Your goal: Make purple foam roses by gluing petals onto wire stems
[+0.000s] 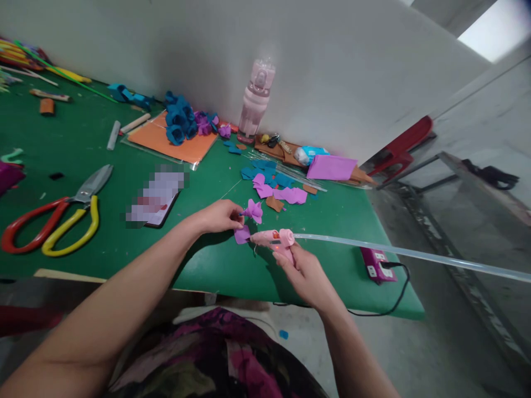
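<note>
My left hand (225, 215) is closed in a pinch on a small purple paper flower (253, 210). Just below its fingertips is a single purple petal (241, 235); whether the fingers touch it I cannot tell. Wrapped round the handle of a pink hot glue gun (274, 239) is my right hand (305, 271). The gun's nozzle points left, at the petal's edge, and a small red light glows on its body. A long clear glue stick (398, 253) sticks out of the gun's back toward the right.
Purple cut pieces (290, 194), teal scraps (261, 171) and a pink bottle (254, 105) stand beyond my hands. To the left are a phone (160, 193), large scissors (78, 204) and blue paper flowers (179, 119). A purple power strip (377, 265) with a black cord sits near the right edge.
</note>
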Motion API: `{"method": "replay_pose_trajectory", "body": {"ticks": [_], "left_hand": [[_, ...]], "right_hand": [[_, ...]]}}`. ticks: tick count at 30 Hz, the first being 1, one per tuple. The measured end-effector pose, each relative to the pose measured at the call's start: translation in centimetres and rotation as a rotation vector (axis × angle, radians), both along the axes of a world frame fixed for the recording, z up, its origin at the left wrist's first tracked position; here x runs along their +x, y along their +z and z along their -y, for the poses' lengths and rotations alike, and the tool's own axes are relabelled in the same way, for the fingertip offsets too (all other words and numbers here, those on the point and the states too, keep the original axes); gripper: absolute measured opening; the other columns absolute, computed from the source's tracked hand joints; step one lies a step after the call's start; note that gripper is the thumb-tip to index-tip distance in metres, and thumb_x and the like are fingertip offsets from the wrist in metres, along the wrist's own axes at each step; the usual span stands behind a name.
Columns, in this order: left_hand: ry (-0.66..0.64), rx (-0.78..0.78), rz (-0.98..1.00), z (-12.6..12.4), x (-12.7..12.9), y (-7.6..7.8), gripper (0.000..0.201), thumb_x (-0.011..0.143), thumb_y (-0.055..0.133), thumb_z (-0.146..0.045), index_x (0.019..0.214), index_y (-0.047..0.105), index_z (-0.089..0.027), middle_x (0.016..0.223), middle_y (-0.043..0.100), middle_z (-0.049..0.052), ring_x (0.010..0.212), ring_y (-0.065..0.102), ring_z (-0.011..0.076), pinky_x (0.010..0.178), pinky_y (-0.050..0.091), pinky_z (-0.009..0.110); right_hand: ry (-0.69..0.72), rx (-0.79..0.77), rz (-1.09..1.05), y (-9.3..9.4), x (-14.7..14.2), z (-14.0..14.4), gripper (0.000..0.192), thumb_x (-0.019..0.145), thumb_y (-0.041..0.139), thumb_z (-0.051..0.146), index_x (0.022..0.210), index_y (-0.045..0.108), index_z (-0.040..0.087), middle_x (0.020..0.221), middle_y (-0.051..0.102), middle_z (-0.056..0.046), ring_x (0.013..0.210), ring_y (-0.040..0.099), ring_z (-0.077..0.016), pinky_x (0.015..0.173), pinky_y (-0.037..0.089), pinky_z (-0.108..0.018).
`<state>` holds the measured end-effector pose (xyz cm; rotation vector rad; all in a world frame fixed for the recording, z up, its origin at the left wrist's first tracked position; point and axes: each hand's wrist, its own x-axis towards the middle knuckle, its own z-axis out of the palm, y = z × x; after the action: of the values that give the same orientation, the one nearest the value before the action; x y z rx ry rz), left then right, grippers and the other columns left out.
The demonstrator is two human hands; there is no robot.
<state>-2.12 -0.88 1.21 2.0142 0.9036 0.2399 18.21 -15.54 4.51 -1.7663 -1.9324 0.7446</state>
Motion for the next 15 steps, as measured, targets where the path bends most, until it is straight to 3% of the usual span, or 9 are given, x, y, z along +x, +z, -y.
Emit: {"method": "replay_pose_trajectory", "body": {"ticks": [15], "left_hand": [[0.000, -0.017, 0.009, -0.10, 0.01, -0.36, 0.018, 0.067, 0.059, -0.032, 0.069, 0.062, -0.014, 0.066, 0.063, 0.000, 0.061, 0.053, 0.0132, 0.058, 0.034, 0.023]], "right_hand": [[-0.042, -0.011, -0.025, -0.09, 0.15, 0.09, 0.032, 0.088, 0.042, 0.035, 0.113, 0.054, 0.020, 0.105, 0.066, -0.009, 0.094, 0.062, -0.0236, 0.079, 0.047, -0.032]]}}
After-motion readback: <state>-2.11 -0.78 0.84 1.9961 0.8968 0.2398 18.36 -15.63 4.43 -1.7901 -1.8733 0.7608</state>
